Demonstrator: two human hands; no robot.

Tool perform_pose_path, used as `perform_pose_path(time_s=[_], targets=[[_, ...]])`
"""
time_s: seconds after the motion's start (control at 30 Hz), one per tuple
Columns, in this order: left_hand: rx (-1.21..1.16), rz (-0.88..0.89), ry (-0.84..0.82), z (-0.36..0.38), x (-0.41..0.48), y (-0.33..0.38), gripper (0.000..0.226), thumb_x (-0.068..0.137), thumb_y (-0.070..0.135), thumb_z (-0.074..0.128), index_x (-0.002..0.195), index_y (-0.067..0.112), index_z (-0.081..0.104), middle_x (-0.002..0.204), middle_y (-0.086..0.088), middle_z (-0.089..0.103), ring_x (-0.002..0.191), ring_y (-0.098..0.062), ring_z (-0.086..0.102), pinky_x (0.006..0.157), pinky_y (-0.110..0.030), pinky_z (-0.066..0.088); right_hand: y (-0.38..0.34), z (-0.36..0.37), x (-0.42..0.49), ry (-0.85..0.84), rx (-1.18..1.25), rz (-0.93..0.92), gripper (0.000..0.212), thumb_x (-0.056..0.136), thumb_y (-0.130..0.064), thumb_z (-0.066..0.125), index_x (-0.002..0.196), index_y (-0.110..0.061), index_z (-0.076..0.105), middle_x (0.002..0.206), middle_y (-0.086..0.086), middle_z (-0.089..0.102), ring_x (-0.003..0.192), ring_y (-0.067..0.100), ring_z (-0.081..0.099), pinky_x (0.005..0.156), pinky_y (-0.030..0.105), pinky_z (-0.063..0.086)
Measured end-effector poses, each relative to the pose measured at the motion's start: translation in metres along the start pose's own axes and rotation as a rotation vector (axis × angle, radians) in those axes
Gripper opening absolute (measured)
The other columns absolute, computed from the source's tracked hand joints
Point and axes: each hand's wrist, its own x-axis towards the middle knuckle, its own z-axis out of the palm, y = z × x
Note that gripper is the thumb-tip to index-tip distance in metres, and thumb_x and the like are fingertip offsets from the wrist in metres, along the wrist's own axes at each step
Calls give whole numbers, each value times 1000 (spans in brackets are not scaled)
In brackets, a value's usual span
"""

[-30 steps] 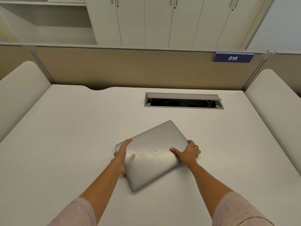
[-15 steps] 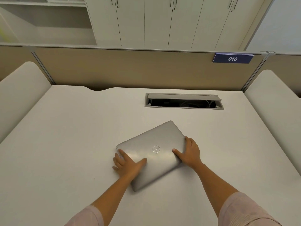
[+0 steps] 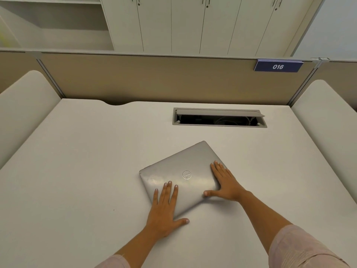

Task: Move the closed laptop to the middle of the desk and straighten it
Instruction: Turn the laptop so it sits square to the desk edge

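Fingers of both hands lie flat and extended, slightly spread, palms down, gripping nothing. The left hand [image 3: 164,207] covers the laptop's [image 3: 183,176] lower-left edge, its fingers on the lid and its thumb stretched along the desk [image 3: 77,171] just beside the laptop's lowest corner. The right hand [image 3: 225,182] rests on the laptop's right side, fingers up along the lid's right edge, thumb pointing left across the lid near the lower right edge. The laptop is closed, silver, with a round logo at mid-lid. It sits flat on the desk a little right of frame centre, turned askew so that one corner points toward the top of the frame. Above it in the frame, well apart, a cable hatch [image 3: 220,118] is set in the desk, its flap raised. A partition [image 3: 154,80] at the desk's far edge carries a blue tag [image 3: 278,66] reading 016, upper right of the frame. Pale pink sleeves show at the bottom edge.
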Motion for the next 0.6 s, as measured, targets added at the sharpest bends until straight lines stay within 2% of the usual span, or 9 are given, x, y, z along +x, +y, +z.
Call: perform_pose_path(time_s=[0.13,0.27,0.5,0.6], targets=[[27,-22,7,-4,0,0,98,86,79,26,154,12,2,163,-15,0,149,-32,-5,115,-52,0,4,4,-3,-17,-89,-64,139,52,-96,47,147,-27,-26,157,-5,-28,145,14,-27,122,39,-11],[64,14,19,-2,1,-3,95,88,75,30,153,8,17,160,-19,16,148,-35,13,113,-53,7,1,9,-6,24,-110,-60,139,52,-97,47,149,-27,-23,158,-5,-27,145,14,-27,122,40,-10],[97,135,13,-8,14,-34,93,89,76,27,153,7,20,159,-19,21,147,-34,19,114,-50,4,-11,22,-15,108,-127,-6,129,61,-94,40,151,-24,-18,162,-2,-20,148,15,-22,122,38,-9],[104,188,-1,-15,21,-46,98,86,79,27,152,6,24,157,-20,25,145,-36,21,114,-46,-2,-18,28,-18,143,-138,36,125,64,-93,37,152,-22,-17,162,-1,-19,148,15,-22,122,37,-8]])
